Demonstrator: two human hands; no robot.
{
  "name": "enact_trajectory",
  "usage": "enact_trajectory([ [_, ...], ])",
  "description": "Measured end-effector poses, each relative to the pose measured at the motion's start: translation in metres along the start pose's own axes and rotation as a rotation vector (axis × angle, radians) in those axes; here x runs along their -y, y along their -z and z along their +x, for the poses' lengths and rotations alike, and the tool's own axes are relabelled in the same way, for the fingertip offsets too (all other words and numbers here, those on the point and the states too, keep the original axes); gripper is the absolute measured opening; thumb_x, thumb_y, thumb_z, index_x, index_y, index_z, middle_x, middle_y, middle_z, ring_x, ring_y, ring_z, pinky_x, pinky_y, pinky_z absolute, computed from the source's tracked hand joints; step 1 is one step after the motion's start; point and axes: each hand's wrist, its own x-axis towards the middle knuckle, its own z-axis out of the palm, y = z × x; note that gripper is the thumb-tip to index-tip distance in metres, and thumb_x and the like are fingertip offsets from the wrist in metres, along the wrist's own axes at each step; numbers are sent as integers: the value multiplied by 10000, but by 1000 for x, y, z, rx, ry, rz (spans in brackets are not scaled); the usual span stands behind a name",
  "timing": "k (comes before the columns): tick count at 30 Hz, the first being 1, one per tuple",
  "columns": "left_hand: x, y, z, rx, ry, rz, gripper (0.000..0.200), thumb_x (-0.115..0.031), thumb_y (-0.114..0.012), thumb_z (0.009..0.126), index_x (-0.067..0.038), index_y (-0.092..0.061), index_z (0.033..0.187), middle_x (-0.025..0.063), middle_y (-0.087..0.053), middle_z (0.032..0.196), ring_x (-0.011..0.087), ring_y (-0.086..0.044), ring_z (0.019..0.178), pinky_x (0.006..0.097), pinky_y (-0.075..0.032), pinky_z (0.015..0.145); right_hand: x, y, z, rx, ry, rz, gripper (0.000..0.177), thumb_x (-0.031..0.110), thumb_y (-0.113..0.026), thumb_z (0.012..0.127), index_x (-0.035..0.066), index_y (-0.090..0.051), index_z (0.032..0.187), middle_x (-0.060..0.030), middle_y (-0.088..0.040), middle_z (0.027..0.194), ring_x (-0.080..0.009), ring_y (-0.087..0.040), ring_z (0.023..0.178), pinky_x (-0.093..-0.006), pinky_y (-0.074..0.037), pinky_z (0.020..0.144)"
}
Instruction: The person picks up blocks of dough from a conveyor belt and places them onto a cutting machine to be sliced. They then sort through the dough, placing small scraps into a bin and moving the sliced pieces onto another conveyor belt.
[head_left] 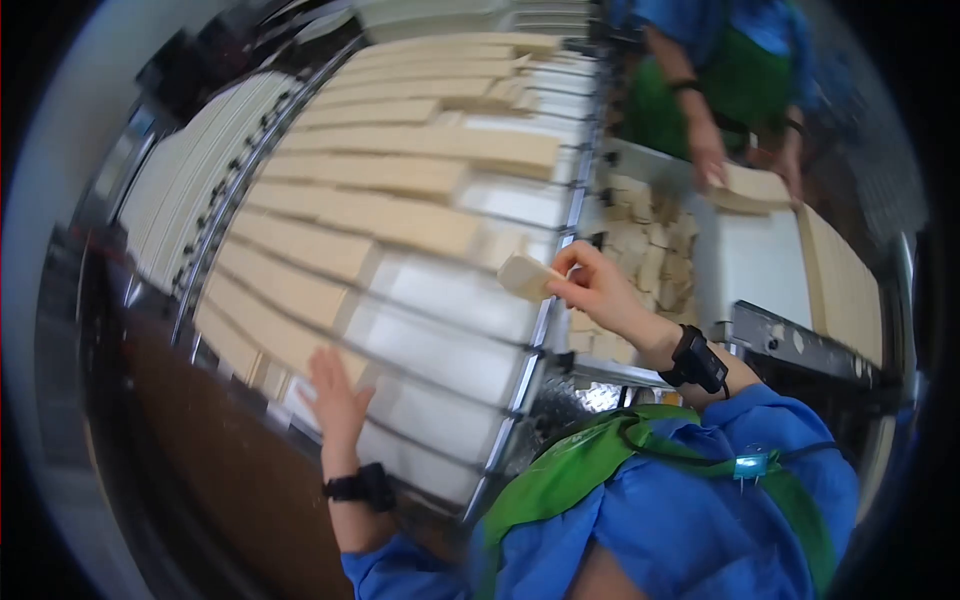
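Note:
My right hand (590,285) pinches a pale flat piece (527,277) with a rounded end between thumb and fingers, over the right metal rail of the sorting table. The piece is blurred, so I cannot tell whether it is one or several pressed together. My left hand (338,395) is open, fingers spread, at the near end of the long rows of thin pale pieces (290,290). Those rows lie between dark cords across a white surface (430,320), packed to the left and ending unevenly on the right.
Right of the rail, a bin holds a heap of loose pale pieces (640,240). Across from me a co-worker's hands hold a curved stack (750,188). Beside it stands a long packed row (845,285). A metal bar (800,345) juts out nearby. White trays (205,170) line the left.

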Motion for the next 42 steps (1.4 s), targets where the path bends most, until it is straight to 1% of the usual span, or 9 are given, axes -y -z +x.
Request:
enact_trajectory([
  [6,-98,36,12,-160,-95,-30,903,-232,-733,736,-84,-223,1466,162,-228,1517,342,-185,1408,632,-99,1081,-35,179,-94,-481,29,-547,322,170,-694,782,47,-550,1043,-94,-560,978,-179,-558,641,-304,-474,602],
  [9,-193,45,23,-249,-523,-109,796,-212,-688,761,-71,-296,1439,169,-288,1490,349,-239,1389,613,-115,1085,-51,230,-150,-611,-33,-581,342,206,-676,787,52,-557,1068,-133,-559,991,-239,-572,700,-337,-487,649],
  [14,-417,44,20,-71,-1176,-344,618,-222,-646,772,-73,-448,1338,179,-408,1405,349,-358,1320,585,-161,1081,-71,317,-234,-888,-179,-560,385,205,-687,777,61,-541,1103,-163,-520,1045,-272,-579,745,-369,-489,698],
  [20,-664,22,-7,167,-1553,-408,575,-166,-666,786,-81,-464,1318,147,-438,1385,324,-399,1286,552,-216,1073,-94,424,-314,-1337,-376,-691,524,180,-717,748,35,-468,1185,-200,-399,1236,-367,-569,965,-411,-484,826],
  [27,-876,-22,-4,297,-1646,-537,617,-166,-658,810,-42,-396,1355,189,-428,1387,354,-397,1289,517,-301,1047,-114,478,-314,-1318,-395,-735,708,133,-759,695,-33,-395,1278,-261,-320,1257,-428,-543,999,-417,-484,860],
  [34,-1058,-64,65,-44,-1503,-624,599,-210,-661,804,10,-434,1313,236,-523,1268,388,-500,1169,414,-416,964,-93,486,-309,-1265,-442,-693,776,164,-787,658,-25,-393,1299,-245,-362,1251,-393,-566,973,-414,-505,809],
  [37,-1065,-35,53,474,-1355,-345,493,-208,-646,811,-14,-524,1247,211,-622,1117,356,-582,1065,417,-460,898,-87,494,-304,-1182,-478,-779,826,196,-810,614,1,-403,1306,-220,-409,1263,-381,-567,990,-415,-502,818],
  [40,-1038,-41,68,290,-1361,-410,417,-214,-656,795,-36,-599,1168,186,-666,1009,330,-633,961,398,-488,848,-75,502,-296,-1110,-555,-737,860,206,-822,568,58,-424,1317,-157,-475,1272,-348,-567,1026,-404,-496,837],
  [42,-993,-27,85,395,-1260,-530,393,-188,-656,810,-16,-605,1159,174,-672,1027,285,-646,953,353,-494,836,-74,507,-297,-1051,-511,-744,834,196,-819,562,89,-454,1304,-139,-495,1264,-343,-564,1042,-398,-489,853],
])
